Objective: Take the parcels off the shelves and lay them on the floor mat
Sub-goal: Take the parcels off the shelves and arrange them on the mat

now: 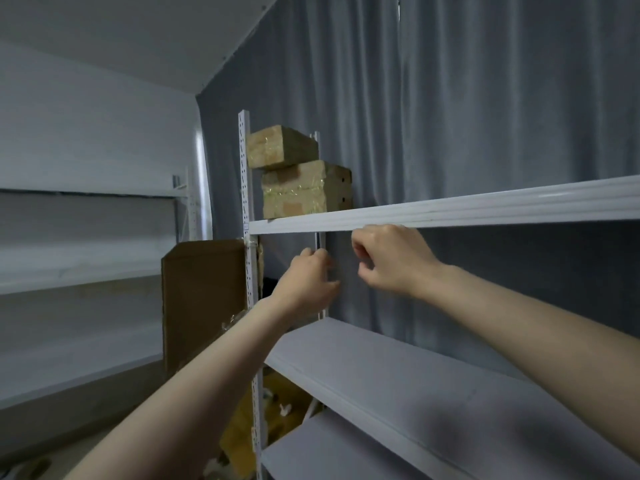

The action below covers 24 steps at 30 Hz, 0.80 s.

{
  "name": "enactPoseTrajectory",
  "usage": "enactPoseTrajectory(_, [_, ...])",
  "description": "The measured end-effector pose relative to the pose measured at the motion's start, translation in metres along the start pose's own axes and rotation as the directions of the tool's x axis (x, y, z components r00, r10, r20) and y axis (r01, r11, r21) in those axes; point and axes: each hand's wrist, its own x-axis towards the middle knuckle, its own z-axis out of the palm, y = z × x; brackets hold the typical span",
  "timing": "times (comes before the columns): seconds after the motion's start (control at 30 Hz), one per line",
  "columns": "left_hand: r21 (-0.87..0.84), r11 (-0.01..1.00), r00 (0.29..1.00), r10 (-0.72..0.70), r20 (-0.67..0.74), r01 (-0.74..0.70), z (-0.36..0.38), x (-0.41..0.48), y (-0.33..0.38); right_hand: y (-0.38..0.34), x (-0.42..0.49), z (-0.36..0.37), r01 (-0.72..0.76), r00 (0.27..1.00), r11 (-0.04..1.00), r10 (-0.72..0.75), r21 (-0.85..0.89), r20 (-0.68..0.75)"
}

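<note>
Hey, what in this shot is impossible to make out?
Head view only.
1. Floor mat: out of frame, camera tilts up.
2. Left hand and right hand: motion-blurred; whether either holds anything is unclear.
3. Lower parcel: base hidden by the top shelf edge.
4. Clutter under the lower shelf: blurred, partly behind the post.
</note>
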Motion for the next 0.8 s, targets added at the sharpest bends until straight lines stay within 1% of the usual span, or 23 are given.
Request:
enactPoseTrajectory(0.1, [0.038, 0.999, 0.999, -0.005, -0.038, 0.007, -0.018, 0.010, -0.016, -0.002, 0.031, 0.005, -0.031, 0.998, 0.999, 0.031, -0.009, -0.052])
enactPoseTrajectory(0.27, [0.165, 0.986, 0.998, -0.006, -0.068, 0.017, -0.050, 0.028, -0.044, -0.004, 0.091, 0.020, -0.072, 0.996, 0.993, 0.067, -0.090, -0.062])
enactPoseTrajectory(0.4, [0.257, 0.966, 0.992, -0.008, -0.124, 0.040, -0.068, 0.050, -0.066, -0.004, 0.144, 0.037, -0.117, 0.990, 0.988, 0.109, -0.099, -0.086])
enactPoseTrajectory(0.63, [0.383, 0.914, 0.975, -0.054, -0.215, 0.136, -0.087, 0.102, -0.107, 0.004, 0.253, 0.071, -0.086, 0.979, 0.987, 0.059, -0.135, -0.194])
enactPoseTrajectory(0.8, [0.452, 0.867, 0.962, -0.101, -0.255, 0.211, -0.087, 0.141, -0.126, 0.013, 0.320, 0.093, -0.059, 0.983, 0.984, 0.028, -0.168, -0.182])
